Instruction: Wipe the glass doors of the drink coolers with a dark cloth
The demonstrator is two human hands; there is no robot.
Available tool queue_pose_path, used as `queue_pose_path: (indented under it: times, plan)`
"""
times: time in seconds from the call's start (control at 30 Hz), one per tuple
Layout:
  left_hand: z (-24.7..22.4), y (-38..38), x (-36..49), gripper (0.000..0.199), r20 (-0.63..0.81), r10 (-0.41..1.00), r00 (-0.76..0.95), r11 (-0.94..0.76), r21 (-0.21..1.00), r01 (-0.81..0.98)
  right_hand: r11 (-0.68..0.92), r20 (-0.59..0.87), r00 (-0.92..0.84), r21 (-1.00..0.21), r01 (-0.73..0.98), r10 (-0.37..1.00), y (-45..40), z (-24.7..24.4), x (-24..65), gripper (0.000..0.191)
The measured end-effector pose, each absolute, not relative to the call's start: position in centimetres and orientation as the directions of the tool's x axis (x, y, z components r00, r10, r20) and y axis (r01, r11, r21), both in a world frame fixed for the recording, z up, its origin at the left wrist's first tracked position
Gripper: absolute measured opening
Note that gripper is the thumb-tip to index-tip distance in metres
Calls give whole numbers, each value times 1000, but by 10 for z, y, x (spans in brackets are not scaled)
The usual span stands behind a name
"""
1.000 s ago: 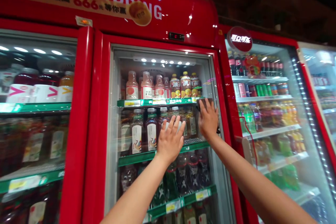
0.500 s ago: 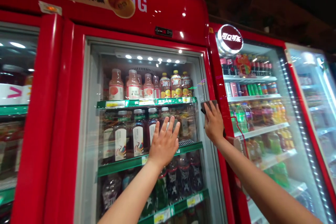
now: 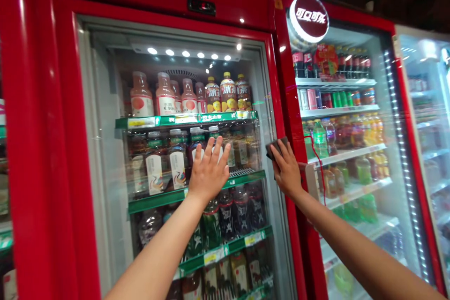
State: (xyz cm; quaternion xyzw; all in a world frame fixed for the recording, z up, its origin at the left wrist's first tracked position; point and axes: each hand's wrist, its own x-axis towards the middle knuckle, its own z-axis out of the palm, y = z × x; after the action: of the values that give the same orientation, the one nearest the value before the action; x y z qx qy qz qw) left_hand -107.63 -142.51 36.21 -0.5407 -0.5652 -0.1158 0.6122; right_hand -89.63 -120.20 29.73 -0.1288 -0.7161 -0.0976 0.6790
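My left hand (image 3: 210, 168) rests on the glass door (image 3: 105, 150) of a red drinks fridge, fingers spread, holding nothing. Behind the glass there, bottles with white labels (image 3: 153, 168) stand on a green-edged shelf. My right hand (image 3: 287, 168) holds a dark grey sponge-like block (image 3: 277, 147) under its fingers. It presses the block against the right side of the door, where glass meets red frame (image 3: 279, 103). The palm side of my right hand is hidden.
A second red fridge (image 3: 298, 229) stands close on the right, with a round lit sign (image 3: 309, 18) jutting out and a red cord (image 3: 319, 161) hanging near my right wrist. Another lit cooler (image 3: 423, 117) is farther right. A small control panel (image 3: 201, 6) sits above the door.
The view has tipped down and moved closer to the door, showing more lower shelves. Both hands keep about the same places on the door, the right still on the grey block.
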Motion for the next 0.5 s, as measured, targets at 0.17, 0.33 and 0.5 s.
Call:
queue_pose_path:
  times: [0.17,0.33,0.5]
  plan:
    - [362,-1425,-1075,77,813,483,325,403,-536,742,957,999,-12,-38,286,44,-1189,329,-895,64]
    - [360,-1427,-1071,72,808,521,276,411,-521,748,947,999,-19,-34,319,43,-1190,323,-894,60]
    - [357,-1428,-1069,70,807,534,251,428,-514,743,940,991,-135,55,337,-9,-1201,282,-884,57]
